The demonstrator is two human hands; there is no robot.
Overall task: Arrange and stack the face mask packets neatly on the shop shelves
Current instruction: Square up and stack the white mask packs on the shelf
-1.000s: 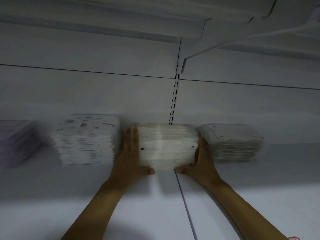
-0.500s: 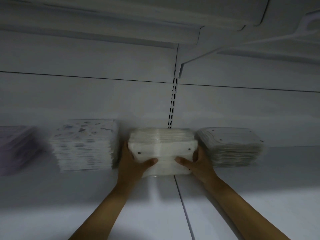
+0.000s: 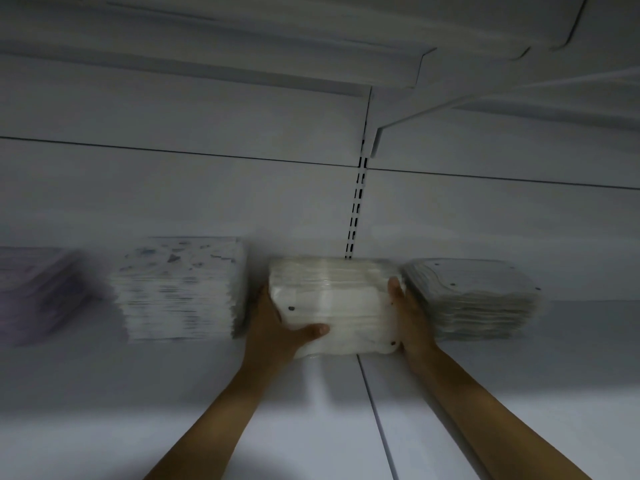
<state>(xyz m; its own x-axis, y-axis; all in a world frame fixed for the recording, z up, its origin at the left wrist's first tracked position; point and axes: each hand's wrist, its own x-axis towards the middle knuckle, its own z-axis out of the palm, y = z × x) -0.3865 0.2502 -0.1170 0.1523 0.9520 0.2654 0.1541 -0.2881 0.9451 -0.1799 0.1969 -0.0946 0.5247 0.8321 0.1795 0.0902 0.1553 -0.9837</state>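
A stack of white face mask packets (image 3: 341, 306) sits on the white shelf (image 3: 502, 393), against the back wall. My left hand (image 3: 272, 327) grips its left side, with the thumb curled across the lower front. My right hand (image 3: 410, 317) presses flat against the stack's right side, fingers pointing to the back wall, its thumb not seen. Close on the right lies a stack of grey-white packets (image 3: 474, 299). To the left stand a stack of blue-speckled packets (image 3: 180, 289) and, blurred at the edge, a purple stack (image 3: 34, 292).
A slotted upright (image 3: 356, 209) runs up the back wall behind the middle stack. The underside of an upper shelf (image 3: 242, 46) hangs overhead. A seam (image 3: 375, 417) divides the shelf board in front of the stacks.
My right thumb has come off the front of the white stack, and that hand now lies along its side. My left thumb still crosses the front. The stack has barely shifted.
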